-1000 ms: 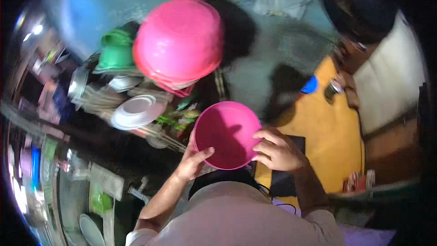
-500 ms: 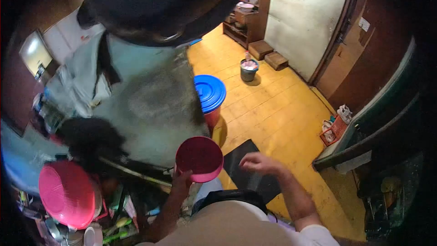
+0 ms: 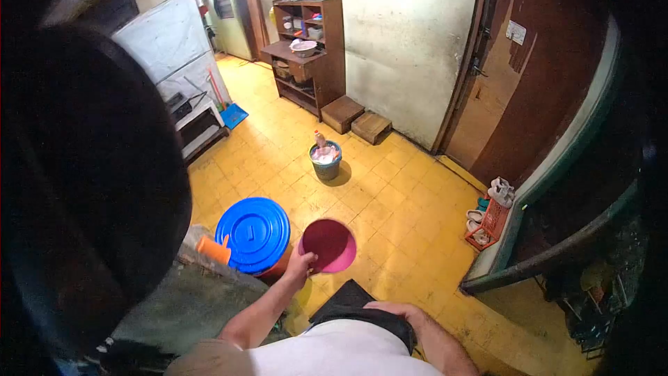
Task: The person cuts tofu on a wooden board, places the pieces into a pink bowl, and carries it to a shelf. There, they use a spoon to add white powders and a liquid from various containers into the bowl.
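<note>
My left hand (image 3: 299, 269) grips the near-left rim of a pink plastic bucket (image 3: 339, 257), held out in front of my body. The bucket is tilted, and its dark inside faces me with no contents that I can make out. Close to its left stands a large reddish bin with a round blue lid (image 3: 252, 233). My right hand (image 3: 391, 308) is at my waist against my dark shorts, fingers stretched out and partly hidden, with nothing visible in it.
A dark pail (image 3: 325, 169) filled with items and a bottle stands on the yellow tiled floor. Beyond are wooden boxes (image 3: 342, 113) and a brown shelf (image 3: 332, 76). Shoes sit in an orange rack (image 3: 495, 223) at right. A large dark shape (image 3: 104, 188) blocks the left side.
My view has swung left and forward, away from the grey counter. The pink bucket has moved beside the blue-lidded bin, still in my left hand. My right hand has drawn back to my waist.
</note>
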Available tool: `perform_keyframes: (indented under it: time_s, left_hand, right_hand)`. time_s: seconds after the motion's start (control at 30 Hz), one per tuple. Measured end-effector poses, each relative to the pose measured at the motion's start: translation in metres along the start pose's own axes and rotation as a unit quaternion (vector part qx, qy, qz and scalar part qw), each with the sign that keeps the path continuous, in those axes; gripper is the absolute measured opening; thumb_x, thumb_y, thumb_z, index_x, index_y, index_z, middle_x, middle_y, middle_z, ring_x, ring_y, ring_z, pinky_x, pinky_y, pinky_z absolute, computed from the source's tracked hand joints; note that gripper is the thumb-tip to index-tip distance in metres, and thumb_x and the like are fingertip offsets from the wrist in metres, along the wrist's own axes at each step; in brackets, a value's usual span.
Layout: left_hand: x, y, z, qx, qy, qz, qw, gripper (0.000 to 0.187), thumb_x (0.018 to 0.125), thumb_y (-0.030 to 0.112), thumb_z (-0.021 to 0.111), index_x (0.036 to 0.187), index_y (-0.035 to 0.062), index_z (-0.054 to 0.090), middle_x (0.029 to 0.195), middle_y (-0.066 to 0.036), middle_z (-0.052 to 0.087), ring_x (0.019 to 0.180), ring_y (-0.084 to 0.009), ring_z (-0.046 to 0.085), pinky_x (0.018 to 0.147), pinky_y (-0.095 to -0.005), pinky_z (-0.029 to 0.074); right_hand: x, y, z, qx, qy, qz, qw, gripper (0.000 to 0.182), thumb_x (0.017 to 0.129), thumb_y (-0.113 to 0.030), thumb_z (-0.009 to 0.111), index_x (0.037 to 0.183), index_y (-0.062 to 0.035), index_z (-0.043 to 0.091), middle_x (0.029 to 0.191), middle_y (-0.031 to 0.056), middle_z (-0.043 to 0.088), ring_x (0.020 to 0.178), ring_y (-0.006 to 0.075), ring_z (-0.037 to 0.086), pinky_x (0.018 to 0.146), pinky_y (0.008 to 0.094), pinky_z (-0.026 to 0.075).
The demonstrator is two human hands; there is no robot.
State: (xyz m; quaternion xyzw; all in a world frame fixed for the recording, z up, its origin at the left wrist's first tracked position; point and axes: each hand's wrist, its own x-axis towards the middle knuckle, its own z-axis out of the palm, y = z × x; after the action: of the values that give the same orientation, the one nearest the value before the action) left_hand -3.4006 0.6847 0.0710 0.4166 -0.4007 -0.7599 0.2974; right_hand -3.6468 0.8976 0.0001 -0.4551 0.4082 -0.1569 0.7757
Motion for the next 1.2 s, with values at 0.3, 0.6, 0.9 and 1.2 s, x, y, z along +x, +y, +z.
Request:
perform_keyframes:
  time_s: [0.3,0.6,0.9,1.2]
  left_hand:
    - [0.177,0.089,0.055,-0.135,-0.035,0.061,0.988,0.064,0.076,0.009,0.056,0.137,0.0211,0.037,0.129,-0.003,0.051,0.11,-0.0214,0.056,0.083,-0.0453,0.053]
    - [0.198,-0.009,-0.097,-0.256,0.405,0.024,0.877,0.059,0.071,0.001,0.048,0.128,0.0141,0.047,0.116,-0.01,0.058,0.1,-0.0339,0.062,0.078,-0.0575,0.054]
    - [0.205,-0.081,-0.187,-0.549,0.48,-0.028,0.684,0.066,0.067,0.009,0.049,0.133,0.0142,0.045,0.136,-0.017,0.047,0.126,-0.0375,0.044,0.1,-0.0661,0.034]
    - [0.355,0.166,-0.333,-0.306,0.526,0.057,0.792,0.065,0.073,0.0,0.051,0.137,0.0109,0.042,0.123,-0.011,0.056,0.108,-0.03,0.058,0.085,-0.0499,0.053]
  right_hand:
    - [0.059,-0.124,-0.2,-0.045,0.0,0.072,0.996,0.044,0.098,-0.039,0.048,0.12,-0.0034,0.062,0.116,0.006,0.064,0.107,0.0174,0.056,0.095,0.033,0.042]
    - [0.116,-0.206,-0.434,-0.004,0.072,0.18,0.981,0.031,0.097,-0.036,0.052,0.11,-0.0104,0.064,0.083,-0.0014,0.06,0.081,0.0119,0.058,0.074,0.0308,0.049]
    - [0.294,-0.29,-0.575,-0.053,0.118,0.2,0.971,0.023,0.092,-0.028,0.056,0.106,-0.0097,0.06,0.079,0.0063,0.063,0.073,0.02,0.064,0.07,0.0379,0.052]
    - [0.477,-0.307,-0.671,-0.087,0.19,0.336,0.918,0.025,0.088,-0.027,0.057,0.104,-0.0078,0.06,0.078,0.012,0.064,0.067,0.0263,0.063,0.06,0.044,0.051]
